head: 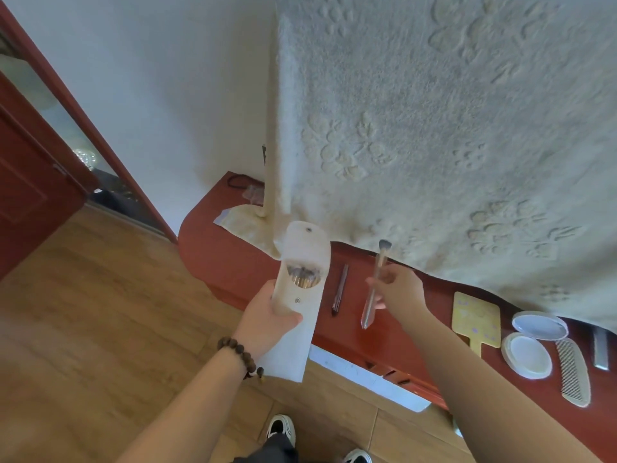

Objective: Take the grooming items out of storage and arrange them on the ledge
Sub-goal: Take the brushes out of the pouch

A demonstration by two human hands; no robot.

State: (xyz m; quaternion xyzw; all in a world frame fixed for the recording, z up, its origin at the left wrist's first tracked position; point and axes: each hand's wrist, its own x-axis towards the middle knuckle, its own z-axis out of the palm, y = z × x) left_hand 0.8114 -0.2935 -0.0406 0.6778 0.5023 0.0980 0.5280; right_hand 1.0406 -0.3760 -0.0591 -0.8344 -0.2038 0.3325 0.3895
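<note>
My left hand (270, 315) grips a cream brush pouch (302, 272) with its flap up; several brush ends show in its open mouth. My right hand (397, 289) pinches a makeup brush (375, 285) with a clear handle, bristles pointing up, held over the red ledge (233, 262). One dark brush (340, 289) lies flat on the ledge between my hands. Further right on the ledge lie a yellow hand mirror (475, 317), an open white compact (531, 342), a pale comb (572, 372) and a grey comb (600, 349).
A cream embossed curtain (434, 128) hangs down to the ledge behind the items. A black hair tie (238, 180) and a folded cloth (243, 222) sit at the ledge's left end. Wooden floor (100, 312) and a red door (30, 182) lie to the left.
</note>
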